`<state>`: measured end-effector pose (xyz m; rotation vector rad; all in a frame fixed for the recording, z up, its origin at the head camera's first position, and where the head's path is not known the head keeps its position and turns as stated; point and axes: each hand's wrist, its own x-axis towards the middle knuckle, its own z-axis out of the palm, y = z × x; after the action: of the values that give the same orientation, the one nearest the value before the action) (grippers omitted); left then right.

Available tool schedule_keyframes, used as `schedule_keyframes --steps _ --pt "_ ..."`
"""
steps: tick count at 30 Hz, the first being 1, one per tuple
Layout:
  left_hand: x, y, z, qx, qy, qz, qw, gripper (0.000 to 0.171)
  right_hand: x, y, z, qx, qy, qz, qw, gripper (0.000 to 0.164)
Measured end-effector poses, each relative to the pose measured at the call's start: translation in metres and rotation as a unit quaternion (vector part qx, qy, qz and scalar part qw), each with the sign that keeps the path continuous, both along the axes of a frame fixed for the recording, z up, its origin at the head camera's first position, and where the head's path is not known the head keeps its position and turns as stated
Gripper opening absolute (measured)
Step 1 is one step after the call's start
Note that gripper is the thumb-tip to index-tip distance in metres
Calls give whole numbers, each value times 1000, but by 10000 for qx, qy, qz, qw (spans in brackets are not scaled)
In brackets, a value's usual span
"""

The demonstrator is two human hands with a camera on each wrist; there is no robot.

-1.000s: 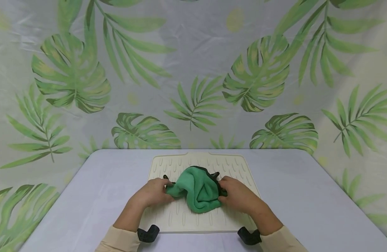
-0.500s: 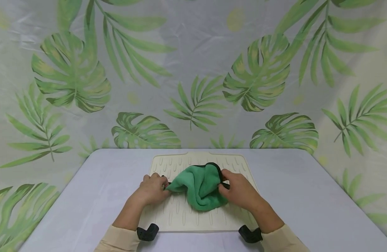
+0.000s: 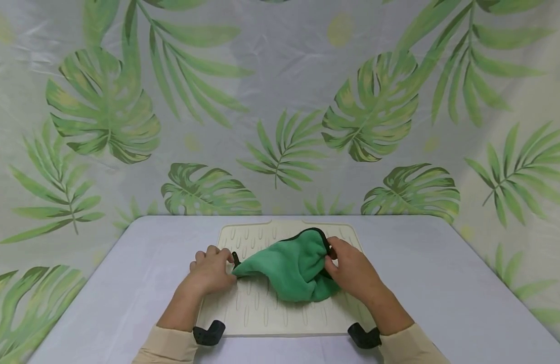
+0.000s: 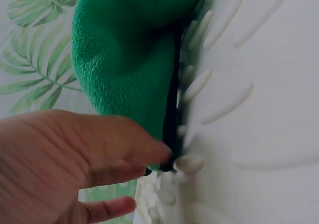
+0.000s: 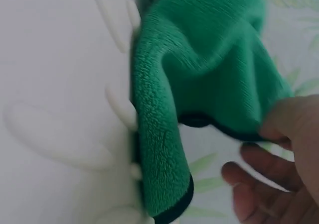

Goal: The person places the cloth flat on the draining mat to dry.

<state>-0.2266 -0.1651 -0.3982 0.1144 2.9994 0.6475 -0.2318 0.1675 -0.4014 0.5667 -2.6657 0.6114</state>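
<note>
A crumpled green cloth (image 3: 291,268) with a dark trim lies bunched over the cream ridged mat (image 3: 261,321). At its left end my left hand (image 3: 210,270) pinches a corner between thumb and finger, low over the mat. In the left wrist view the thumb overlaps the dark-edged corner of the cloth (image 4: 129,79). My right hand (image 3: 354,268) pinches the dark hem on the right side. The right wrist view has that edge raised, while a rounded corner of the cloth (image 5: 162,174) hangs down on the mat.
The mat lies on a white-covered table (image 3: 434,283). Behind it hangs a leaf-print curtain (image 3: 289,76). Black wrist-worn pieces, a left one (image 3: 209,333) and a right one (image 3: 364,335), stick out by the sleeves over the mat's front edge.
Both hands have moved apart, the left one leftward and the right one rightward and slightly farther away. The cloth between them has spread wider and flatter.
</note>
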Motion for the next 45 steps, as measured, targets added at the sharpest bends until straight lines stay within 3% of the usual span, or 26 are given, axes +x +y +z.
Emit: schedule_keyframes --steps 4,8,11,17,21,25,30,36,40,45 --pt "0 -2 -2 -37 -69 -34 10000 42 1 6 2 276 -651 96 9975 9" --pt "-2 -2 -6 -117 28 -92 9999 42 2 10 3 397 -1107 389 9923 16" --pt "-4 0 -13 -192 153 -101 9996 37 1 11 2 441 -1103 761 9900 25" --pt "-9 6 -20 -134 481 -173 9986 19 -2 7 -2 458 -603 1239 9894 13" --pt "-11 8 -16 352 730 -182 9965 10 -2 2 -2 -25 -746 911 9930 11" --pt "-13 7 -10 1319 786 -42 9881 12 -2 -1 -1 -573 -887 554 9929 5" --pt "-15 3 -7 1840 776 181 9797 21 -2 -1 -1 -680 -942 365 9926 6" --pt "-14 -2 -5 1760 826 390 9801 26 -4 6 0 -465 -993 -1 9940 14" --pt "-15 -3 -9 1412 1053 572 9827 30 -6 14 0 -477 -835 -476 9942 18" --pt "-13 -4 -11 621 1284 1287 9814 33 -6 21 2 -378 -970 -827 9911 20"
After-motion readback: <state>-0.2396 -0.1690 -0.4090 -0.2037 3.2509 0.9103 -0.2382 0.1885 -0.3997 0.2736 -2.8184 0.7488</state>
